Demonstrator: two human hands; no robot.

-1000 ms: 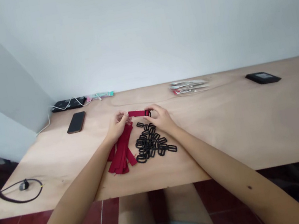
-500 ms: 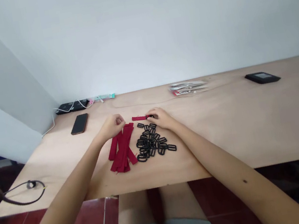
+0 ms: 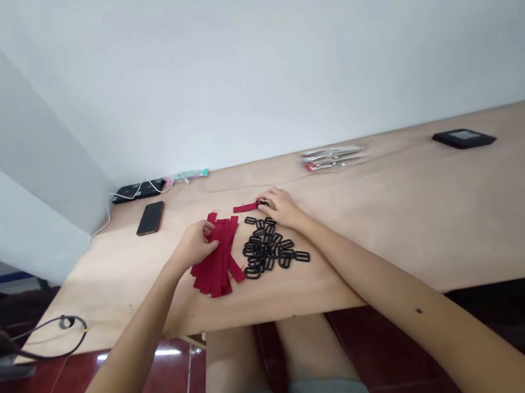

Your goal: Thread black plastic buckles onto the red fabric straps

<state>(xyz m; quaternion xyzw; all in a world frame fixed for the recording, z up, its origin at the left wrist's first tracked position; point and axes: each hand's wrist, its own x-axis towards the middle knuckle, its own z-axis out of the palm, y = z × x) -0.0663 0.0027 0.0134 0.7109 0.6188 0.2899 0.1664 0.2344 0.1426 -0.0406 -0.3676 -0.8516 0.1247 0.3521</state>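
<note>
My left hand (image 3: 198, 242) rests at the upper left of a fanned pile of red fabric strips (image 3: 217, 269). Its thumb and fingers are apart over the cloth, touching the top strips. My right hand (image 3: 281, 208) has its thumb and fingers around a black slide buckle (image 3: 262, 203) lying on the table, which they partly cover. From that buckle a short red strip (image 3: 244, 208) extends leftward. Between my forearms, right of the pile, lies a heap of loose black buckles (image 3: 264, 248).
A phone (image 3: 150, 218) lies at left, before a black power strip (image 3: 138, 191) with white cables. Clear packets (image 3: 333, 157) are stacked near the wall, with a black device (image 3: 464, 138) farther right. A looped black cable (image 3: 57, 355) hangs over the table's left edge.
My left hand has come down and slightly left onto the red strips, its fingers parting. More strip ends show fanned out. My right hand stays at the buckle. The view has shifted slightly.
</note>
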